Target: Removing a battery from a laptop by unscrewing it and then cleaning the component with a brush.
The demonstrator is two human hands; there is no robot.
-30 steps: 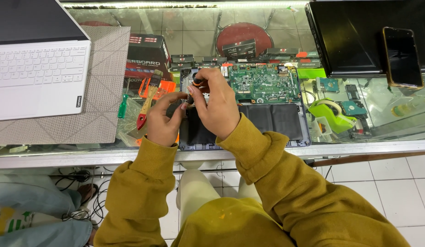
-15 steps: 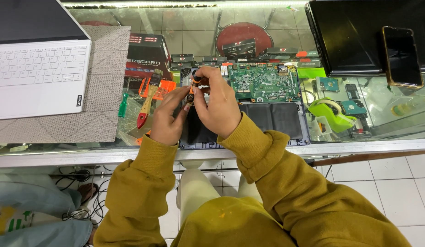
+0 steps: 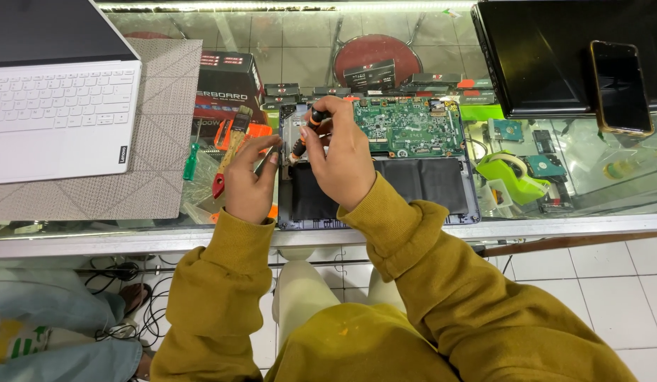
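Note:
An opened dark laptop base [image 3: 427, 180] lies on the glass counter with its green circuit board [image 3: 410, 127] and black battery exposed. My right hand [image 3: 346, 166] is over the base's left part and grips a screwdriver [image 3: 314, 117] with an orange and black handle, tip pointing down into the top left corner. My left hand [image 3: 247, 187] is at the base's left edge. Its fingertips reach to the screwdriver's lower end, and whether they grip it is hidden.
A wooden-handled brush [image 3: 229, 152] and a green screwdriver [image 3: 191, 164] lie left of my hands. A white laptop [image 3: 56, 117] sits on a grey mat [image 3: 159, 141]. A green tape dispenser [image 3: 516, 177] is right of the base, with a phone [image 3: 620, 86] on a black laptop [image 3: 548, 56].
Both hands stay at the same corner of the laptop base. Only the fingers around the screwdriver have shifted slightly.

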